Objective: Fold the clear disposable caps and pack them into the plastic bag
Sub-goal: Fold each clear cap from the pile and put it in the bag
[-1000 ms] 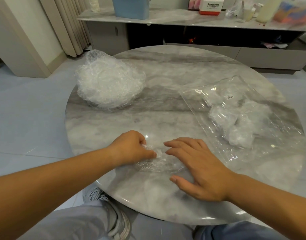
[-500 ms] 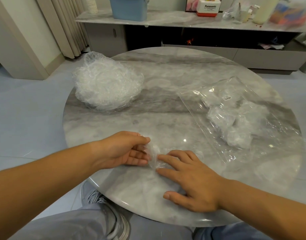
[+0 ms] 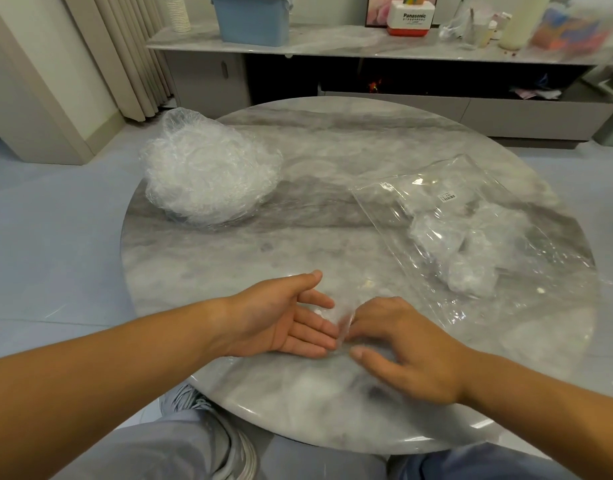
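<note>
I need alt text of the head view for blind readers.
The right hand pinches a clear plastic cap against the open left hand on a round grey marble table. Heaped clear caps lie left, a clear plastic bag right.

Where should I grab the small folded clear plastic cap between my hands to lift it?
Pinch the small folded clear plastic cap by its raised right edge, coming from the right with the right hand; it rests on the left hand's straight fingers, leaving that edge free.
</note>
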`<state>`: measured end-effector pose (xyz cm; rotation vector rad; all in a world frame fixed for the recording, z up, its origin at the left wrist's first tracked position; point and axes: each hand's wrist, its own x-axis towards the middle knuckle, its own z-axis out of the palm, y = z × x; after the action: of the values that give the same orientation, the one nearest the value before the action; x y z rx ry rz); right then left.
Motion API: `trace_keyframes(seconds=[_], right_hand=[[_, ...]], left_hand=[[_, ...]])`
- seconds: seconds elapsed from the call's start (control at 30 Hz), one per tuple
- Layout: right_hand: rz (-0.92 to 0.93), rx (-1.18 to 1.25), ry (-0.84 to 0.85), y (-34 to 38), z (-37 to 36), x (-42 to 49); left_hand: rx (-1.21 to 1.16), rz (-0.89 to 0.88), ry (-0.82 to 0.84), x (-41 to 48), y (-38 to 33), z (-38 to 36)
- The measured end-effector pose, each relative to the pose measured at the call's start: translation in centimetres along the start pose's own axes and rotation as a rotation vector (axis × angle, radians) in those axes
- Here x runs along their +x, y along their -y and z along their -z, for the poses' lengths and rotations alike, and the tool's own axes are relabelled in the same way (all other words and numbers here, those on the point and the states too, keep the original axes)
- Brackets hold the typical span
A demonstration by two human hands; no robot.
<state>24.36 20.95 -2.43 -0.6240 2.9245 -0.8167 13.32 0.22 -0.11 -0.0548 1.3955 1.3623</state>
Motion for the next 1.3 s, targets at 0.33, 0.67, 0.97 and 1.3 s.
trace_keyframes(seconds=[0.33, 0.67, 0.97, 1.3], right_hand=[[-0.755, 0.345, -0.205, -1.9, 3.0, 3.6], [-0.960, 0.792, -0.130, -0.8, 2.9, 4.0], [-0.421, 0.540, -0.152, 0.9, 1.0, 2.4], [-0.157, 0.271, 0.080, 1.4, 0.0, 0.8]], left_hand=[[-0.013, 0.061, 0.051, 0.4, -0.3, 0.3], [0.007, 0.050, 0.133, 0.4, -0.8, 0.9], [-0.052, 0.121, 0.189, 0.5, -0.9, 1.1], [-0.057, 0.134, 0.233, 0.3, -1.1, 1.9]])
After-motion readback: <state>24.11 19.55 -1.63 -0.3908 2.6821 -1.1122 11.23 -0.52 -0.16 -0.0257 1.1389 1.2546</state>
